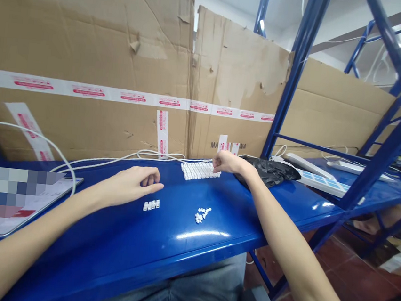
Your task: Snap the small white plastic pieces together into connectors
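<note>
My right hand [228, 162] is over the right end of a block of small white parts [198, 170], set out in close rows at the back of the blue table [106, 245]. Its fingertips are pressed together; whatever lies between them is too small to make out. My left hand [137, 182] hovers at the left with thumb stretched out and fingers loosely curled, nothing visible in it. Just below it lie several small white rectangular pieces [151, 205] in a short row. A loose heap of tiny white pieces [201, 215] lies nearer the front edge, between my arms.
Tall cardboard sheets [89, 50] stand behind the table. White cables [114, 159] run along the back. A black plastic bag [271, 172] lies right of my right hand, near a blue rack post [292, 79]. At the left is a tablet-like flat panel [44, 201], partly blurred.
</note>
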The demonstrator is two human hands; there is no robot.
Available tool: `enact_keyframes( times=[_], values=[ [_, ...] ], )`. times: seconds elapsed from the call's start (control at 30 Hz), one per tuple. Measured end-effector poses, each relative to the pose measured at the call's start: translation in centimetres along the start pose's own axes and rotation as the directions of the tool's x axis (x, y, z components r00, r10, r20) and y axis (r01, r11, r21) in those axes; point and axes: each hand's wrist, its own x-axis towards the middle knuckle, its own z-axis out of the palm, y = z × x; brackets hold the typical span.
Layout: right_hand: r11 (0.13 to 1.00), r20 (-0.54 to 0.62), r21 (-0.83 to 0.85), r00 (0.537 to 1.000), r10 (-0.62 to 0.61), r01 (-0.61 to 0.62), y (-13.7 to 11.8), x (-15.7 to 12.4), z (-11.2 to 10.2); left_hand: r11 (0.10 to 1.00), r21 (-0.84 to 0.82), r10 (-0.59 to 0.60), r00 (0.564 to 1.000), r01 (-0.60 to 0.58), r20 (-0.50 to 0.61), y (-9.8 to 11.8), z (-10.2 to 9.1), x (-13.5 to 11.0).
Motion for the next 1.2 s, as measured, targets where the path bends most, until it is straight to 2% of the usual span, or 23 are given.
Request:
enact_keyframes(
  times=[0.07,0.1,0.17,0.23,0.4,0.57,0.77,0.83,0.9,1.03,1.2],
  values=[
    [0.984,0.115,0.128,0.983,-0.141,0.126,-1.2,-0.1,0.5,0.999,-0.051,0.011,0.991,-0.004,0.132,-0.6,-0.8,-0.5],
    [0.966,0.215,0.201,0.955,-0.205,0.162,-1.8,-0.2,0.9,0.998,-0.065,0.015,0.982,-0.003,0.189,-0.8,-1.0,-0.8],
    [0.943,0.410,0.294,0.870,-0.273,0.157,-2.9,-0.3,1.7,0.998,-0.068,0.027,0.964,-0.009,0.266,-1.1,-1.2,-1.2],
    [0.938,0.506,0.318,0.813,-0.290,0.137,-3.7,-0.6,2.2,0.997,-0.065,0.065,0.956,-0.048,0.287,-1.1,-0.9,-1.2],
    [0.936,0.543,0.330,0.785,-0.297,0.125,-4.7,-1.3,2.1,0.989,-0.077,0.141,0.960,-0.126,0.243,-1.1,0.4,-0.7],
    [0.949,0.585,0.299,0.765,-0.269,0.105,-4.8,-1.7,1.7,0.982,-0.108,0.176,0.965,-0.157,0.194,-1.7,0.6,-0.4],
    [0.923,0.573,0.334,0.736,-0.360,0.192,-5.9,-2.0,2.5,0.970,-0.148,0.208,0.975,-0.195,0.081,-0.5,0.5,-0.4],
    [0.930,0.573,0.313,0.744,-0.345,0.190,-6.3,-2.0,2.7,0.963,-0.152,0.233,0.971,-0.223,0.051,0.2,0.8,-0.4],
    [0.938,0.537,0.273,0.775,-0.335,0.216,-6.6,-1.8,2.9,0.959,-0.155,0.241,0.970,-0.237,0.011,0.8,1.3,-0.3],
    [0.926,0.348,0.213,0.862,-0.369,0.311,-7.0,-1.6,3.3,0.955,-0.185,0.226,0.973,-0.231,-0.047,1.2,2.1,0.0],
    [0.835,0.110,0.400,0.884,-0.454,0.379,-7.7,-1.5,4.3,0.928,-0.316,0.159,0.978,-0.195,-0.135,1.0,2.8,0.3]
  ],
)
